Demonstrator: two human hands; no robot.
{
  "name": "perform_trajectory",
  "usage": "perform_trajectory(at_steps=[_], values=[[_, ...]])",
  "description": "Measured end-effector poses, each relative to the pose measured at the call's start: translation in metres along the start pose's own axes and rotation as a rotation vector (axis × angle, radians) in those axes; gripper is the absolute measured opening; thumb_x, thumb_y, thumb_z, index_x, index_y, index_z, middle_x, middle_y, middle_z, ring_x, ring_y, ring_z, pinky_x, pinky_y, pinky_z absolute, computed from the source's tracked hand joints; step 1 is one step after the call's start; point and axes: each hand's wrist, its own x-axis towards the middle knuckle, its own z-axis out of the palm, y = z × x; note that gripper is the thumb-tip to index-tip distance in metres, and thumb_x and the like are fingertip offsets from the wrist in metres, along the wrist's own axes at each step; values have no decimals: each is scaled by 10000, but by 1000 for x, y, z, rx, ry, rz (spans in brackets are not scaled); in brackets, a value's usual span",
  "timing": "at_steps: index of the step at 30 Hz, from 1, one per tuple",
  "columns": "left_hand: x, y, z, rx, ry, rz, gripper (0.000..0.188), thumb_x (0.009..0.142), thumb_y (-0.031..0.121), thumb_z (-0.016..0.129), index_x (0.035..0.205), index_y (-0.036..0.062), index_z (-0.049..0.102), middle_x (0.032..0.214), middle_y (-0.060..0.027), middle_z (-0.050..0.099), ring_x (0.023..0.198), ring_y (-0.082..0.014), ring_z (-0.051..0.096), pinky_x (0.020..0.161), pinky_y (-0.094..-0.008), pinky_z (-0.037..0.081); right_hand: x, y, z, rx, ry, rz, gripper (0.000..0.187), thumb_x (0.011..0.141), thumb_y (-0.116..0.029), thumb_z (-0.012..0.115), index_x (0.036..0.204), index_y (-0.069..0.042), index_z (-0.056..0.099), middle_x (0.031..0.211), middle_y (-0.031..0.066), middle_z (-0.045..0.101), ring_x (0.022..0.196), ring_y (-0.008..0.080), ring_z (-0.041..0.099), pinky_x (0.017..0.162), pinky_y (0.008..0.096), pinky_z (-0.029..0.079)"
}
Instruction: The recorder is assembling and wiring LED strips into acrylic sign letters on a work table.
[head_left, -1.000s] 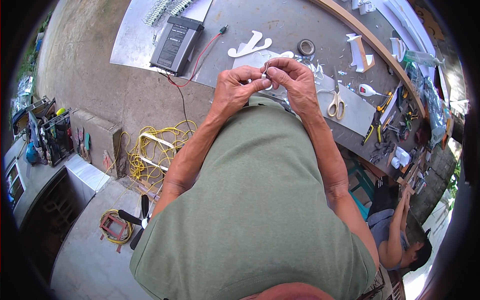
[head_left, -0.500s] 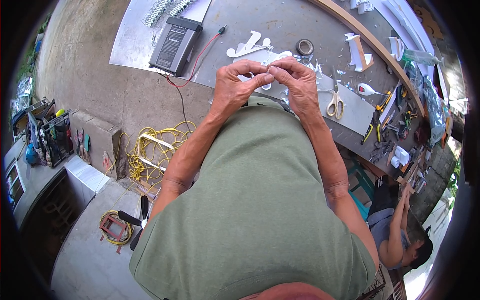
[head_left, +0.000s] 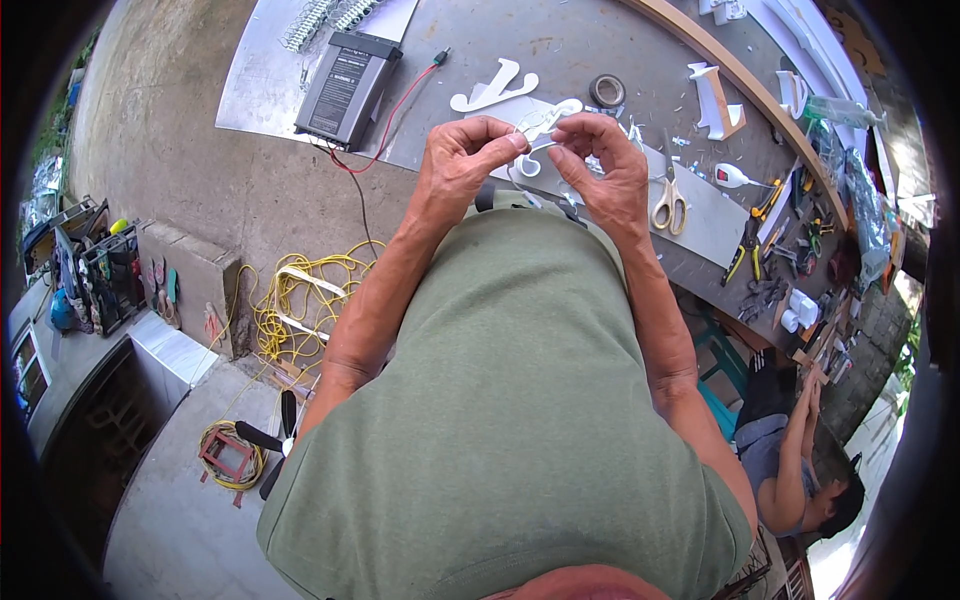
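Note:
My left hand (head_left: 462,165) pinches a thin pale wire (head_left: 541,147) between thumb and forefinger. The wire curves across toward my right hand (head_left: 606,170), whose thumb and forefinger stand a little apart around its end. Beneath the hands, at the table's near edge, lies a white curly cut-out shape (head_left: 566,107), with thin wires looping beside it. Beyond my left hand is another white cut-out shape (head_left: 494,88), flat on the tabletop. Small strips hang on a wire close to my shirt, partly hidden by the hands.
A grey power box (head_left: 347,92) with red and black leads sits left. Black tape (head_left: 607,91), scissors (head_left: 669,207), a white glue bottle (head_left: 732,176) and yellow-handled pliers (head_left: 743,254) lie right. Yellow cord (head_left: 300,305) tangles on the floor. Another person (head_left: 790,460) sits at lower right.
My hands have drawn apart, the left one moving left and the right one slightly right. The right fingertips have parted, and the wire now shows between the hands.

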Motion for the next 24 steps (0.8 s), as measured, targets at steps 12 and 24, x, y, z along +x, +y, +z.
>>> perform_trajectory(at_steps=[12, 24], values=[[-4, 7, -6, 112, -58, -90, 175, 885, 171, 738, 917, -2, 739, 837, -43, 719, 770, -74, 600, 709, -238, 458, 6, -4, -16, -911, -138, -718, 308, 753, -67, 784, 1046, -146, 733, 971, 10, 634, 792, 158, 608, 653, 327, 528], [1, -1, 1, 510, -26, 434, 102, 874, 88, 739, 915, 4, 697, 900, -45, 708, 833, -145, 631, 745, -299, 499, -3, -9, -11, -478, -202, -74, 73, 844, -48, 745, 894, -32, 694, 794, 18, 622, 648, 105, 566, 539, 253, 450]])
